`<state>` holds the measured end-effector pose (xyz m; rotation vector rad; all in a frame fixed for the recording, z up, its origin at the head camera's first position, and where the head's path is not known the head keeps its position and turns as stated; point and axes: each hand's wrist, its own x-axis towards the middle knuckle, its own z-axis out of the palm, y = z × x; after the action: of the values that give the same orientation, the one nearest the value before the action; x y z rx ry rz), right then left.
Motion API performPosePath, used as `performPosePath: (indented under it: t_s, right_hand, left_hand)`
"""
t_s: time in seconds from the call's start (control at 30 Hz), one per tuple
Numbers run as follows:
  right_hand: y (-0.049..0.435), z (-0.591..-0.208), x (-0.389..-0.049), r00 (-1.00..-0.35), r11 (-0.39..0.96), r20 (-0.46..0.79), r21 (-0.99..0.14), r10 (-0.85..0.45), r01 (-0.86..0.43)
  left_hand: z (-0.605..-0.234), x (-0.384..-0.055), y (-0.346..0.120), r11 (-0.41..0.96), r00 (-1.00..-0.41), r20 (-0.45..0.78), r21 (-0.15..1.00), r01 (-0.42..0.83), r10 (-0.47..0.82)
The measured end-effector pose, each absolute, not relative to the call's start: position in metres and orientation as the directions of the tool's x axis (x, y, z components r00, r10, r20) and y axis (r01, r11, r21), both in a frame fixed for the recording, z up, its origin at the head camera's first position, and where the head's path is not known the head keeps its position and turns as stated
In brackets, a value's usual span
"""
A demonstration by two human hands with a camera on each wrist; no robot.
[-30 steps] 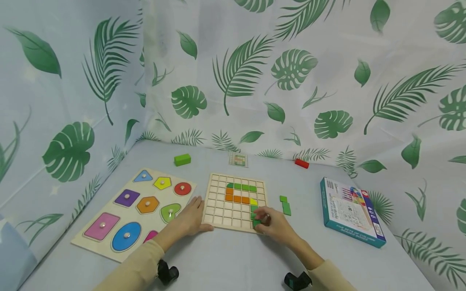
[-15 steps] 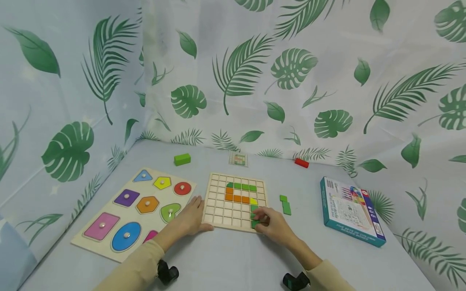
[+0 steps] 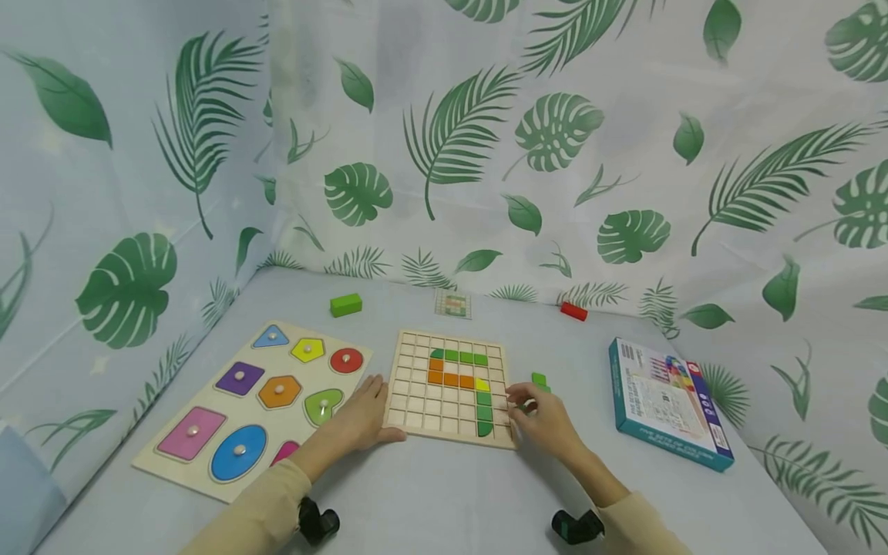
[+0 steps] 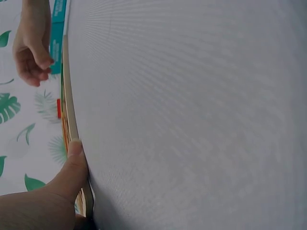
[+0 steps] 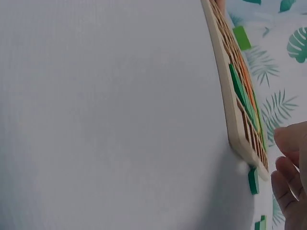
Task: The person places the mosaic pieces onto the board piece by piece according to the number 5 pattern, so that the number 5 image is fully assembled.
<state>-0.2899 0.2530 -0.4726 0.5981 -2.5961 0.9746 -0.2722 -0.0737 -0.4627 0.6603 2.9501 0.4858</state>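
Note:
In the head view my left hand (image 3: 361, 413) rests at the near left corner of a wooden grid board (image 3: 416, 408). Its fingers lie along the left side and its thumb on the front edge; in the left wrist view the thumb tip (image 4: 75, 146) touches that edge. My right hand (image 3: 546, 426) hovers beside the board's right edge, fingers loosely bent, thumb apart. A dark green tile (image 5: 253, 180) lies beside the board near these fingers. Green (image 3: 483, 412), yellow (image 3: 482, 385) and orange (image 3: 451, 380) tiles form a curving path on the grid.
A shape puzzle board (image 3: 250, 401) with knobs lies left. Two green tiles (image 5: 261, 224) lie on the right, partly behind my hand in the head view. Further back are a green block (image 3: 345, 305), a pattern card (image 3: 454, 304) and a red cylinder (image 3: 573, 311). A box (image 3: 669, 405) lies far right.
My right hand has moved right, off the green tiles at the board's lower right, and the rounded green tile there now shows whole. My left hand has stayed put.

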Motion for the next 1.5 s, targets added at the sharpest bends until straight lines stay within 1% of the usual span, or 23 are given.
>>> performPosePath:
  t_s: [0.33,0.53,0.73,1.3,1.5]
  right_hand:
    - [0.283,-0.481,-0.297,-0.907,0.756,0.394,-0.545,-0.150,-0.362]
    - [0.298,-0.486,-0.299,-0.913,0.772,0.392,-0.544,-0.112,-0.328]
    - [0.304,-0.489,-0.299,-0.924,0.811,0.375,-0.516,-0.074,-0.274]
    - [0.307,-0.488,-0.299,-0.949,0.818,0.307,-0.527,-0.069,-0.230]
    - [0.309,-0.489,-0.299,-0.942,0.812,0.326,-0.529,-0.077,-0.249]
  left_hand:
    - [-0.467,-0.274,-0.073,0.863,-0.907,-0.005,0.308,0.400,0.422]
    - [-0.467,-0.274,-0.072,0.865,-0.907,-0.012,0.306,0.398,0.422]
    - [-0.467,-0.274,-0.072,0.867,-0.906,-0.031,0.307,0.394,0.422]
    - [-0.464,-0.273,-0.072,0.871,-0.914,-0.037,0.320,0.372,0.404]
    - [-0.466,-0.272,-0.072,0.869,-0.912,-0.007,0.308,0.387,0.409]
